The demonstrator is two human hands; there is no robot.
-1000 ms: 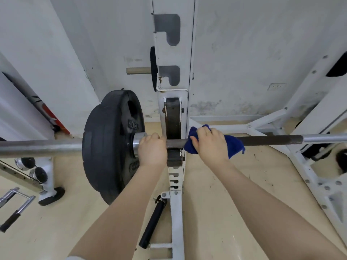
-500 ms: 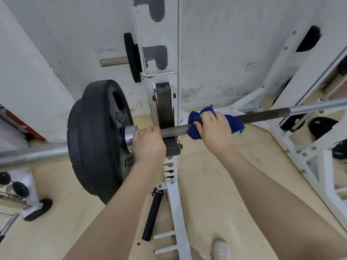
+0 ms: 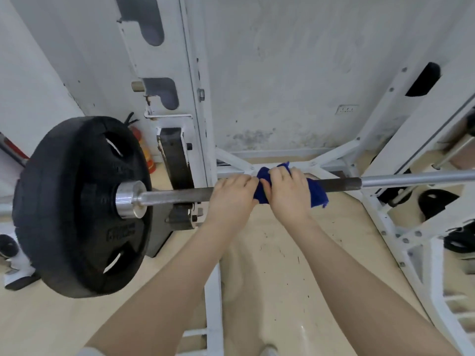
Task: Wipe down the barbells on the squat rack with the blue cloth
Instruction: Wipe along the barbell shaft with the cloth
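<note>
From the head view we see raised lettering on the face of the black weight plate, low on its hub, but it is too blurred for us to read. The barbell runs across the frame from the plate's silver collar, through the hook of the white squat rack upright, and out to the right edge, where its dark knurled stretch gives way to bright smooth steel. To the right of our hands the bar is bare, with the rack's white braces and pale floor beneath it; to the left, a bare stretch of bar lies between the left hand and the collar, crossing the upright. Our left hand wraps the bare bar just right of the upright, fingers curled over the top. Our right hand sits touching it, fingers curled round the blue cloth, which is bunched about the bar and shows on both sides of the hand.
</note>
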